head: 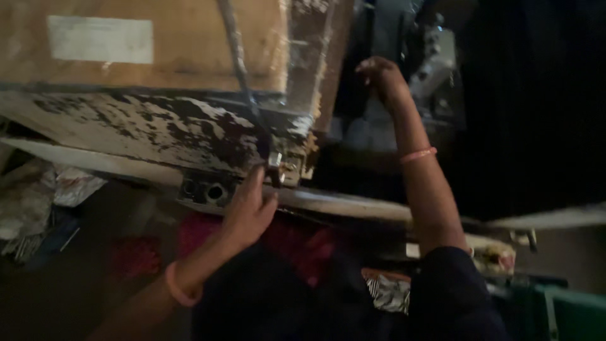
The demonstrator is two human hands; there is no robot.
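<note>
A big wooden board [164, 44] with a pale label fills the upper left of the view; under it runs a worn bench edge [139, 126], its dark paint flaked to white; a pale slat [341, 203] slants across below; a dim grey machine [429, 69] stands in the dark at upper right. The person's right hand [382, 77] reaches up into that machine; whether it grips anything cannot be told in the gloom; a pink band circles the forearm. The left hand [250, 211], its wrist also banded pink, rests loosely curled with fingertips touching a small metal clamp [278, 165] at the bench corner; a thin rod [237, 57] rises from there.
</note>
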